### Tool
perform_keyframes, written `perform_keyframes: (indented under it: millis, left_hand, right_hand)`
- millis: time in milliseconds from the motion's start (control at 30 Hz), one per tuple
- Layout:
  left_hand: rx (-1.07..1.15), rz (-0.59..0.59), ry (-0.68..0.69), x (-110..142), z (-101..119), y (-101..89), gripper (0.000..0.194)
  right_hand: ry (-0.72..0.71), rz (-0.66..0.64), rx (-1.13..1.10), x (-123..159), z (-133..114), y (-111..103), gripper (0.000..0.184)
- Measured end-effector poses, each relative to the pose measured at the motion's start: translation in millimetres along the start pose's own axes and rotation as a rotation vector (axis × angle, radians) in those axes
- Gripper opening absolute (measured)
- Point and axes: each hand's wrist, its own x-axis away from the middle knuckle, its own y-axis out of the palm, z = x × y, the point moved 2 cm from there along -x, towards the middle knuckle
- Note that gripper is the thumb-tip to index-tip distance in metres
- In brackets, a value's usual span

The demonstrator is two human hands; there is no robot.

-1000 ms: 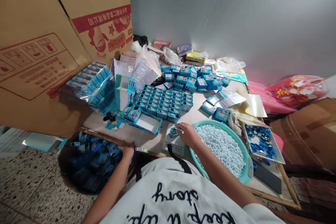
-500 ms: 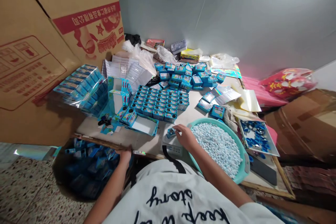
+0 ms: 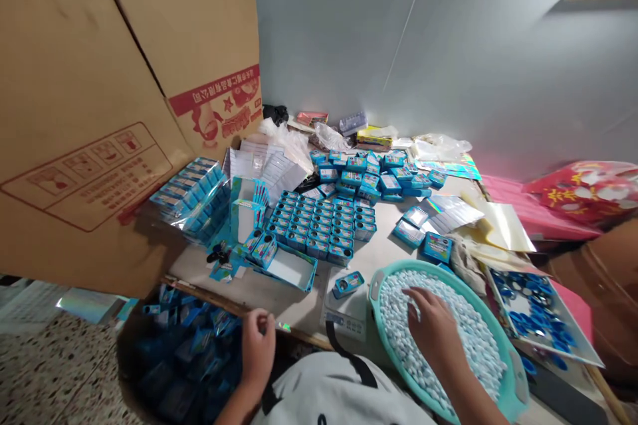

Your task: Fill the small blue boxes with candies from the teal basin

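Observation:
My right hand (image 3: 434,324) hovers over a turquoise basin (image 3: 375,292) of small pale blue and white candies (image 3: 399,339). Its thumb and fingers are bent but apart, with nothing visible between them. Left of the basin, a small blue box (image 3: 349,284) lies on a white scale (image 3: 343,309). My left hand (image 3: 258,343) is at the table's front edge, fingers curled in; nothing shows in it. An open blue tray box (image 3: 294,269) lies beyond that hand, holding a few small boxes at its left end.
Rows of upright blue boxes (image 3: 319,226) fill the table's middle, with a loose pile (image 3: 369,176) behind. A large carton (image 3: 90,146) stands left; a bin of blue boxes (image 3: 184,352) is below. At right are a tray of blue caps (image 3: 535,312) and a dark phone-like slab (image 3: 563,398).
My right hand has left the box on the scale and moved right over the candies. My left hand has lifted from the table edge and curled. The view has shifted.

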Motion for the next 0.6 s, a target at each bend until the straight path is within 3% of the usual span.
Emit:
perform_keyframes:
  millis: [133,200,267,400,500,600]
  left_hand:
    - [0.109,-0.478,0.496,4,96,16.1,0.014]
    - [0.07,-0.531,0.577,-7,135,36.2,0.023]
    - [-0.025,-0.557,0.595,-19,160,63.2,0.037]
    - [-0.233,-0.708,0.53,-36,173,111.9,0.071]
    - [-0.314,-0.802,0.538,-39,171,125.6,0.061]
    - [-0.319,-0.875,0.588,-36,172,124.1,0.045]
  right_hand:
    - [0.003,0.134,0.147,30,10,-10,0.03]
    - [-0.009,0.168,0.109,40,5,-14,0.029]
    - [-0.005,0.192,0.065,48,0,-18,0.027]
    - [0.005,0.261,0.026,60,4,-27,0.023]
    - [-0.015,0.303,0.023,74,22,-30,0.022]
    - [-0.028,0.309,-0.033,91,48,-24,0.025]
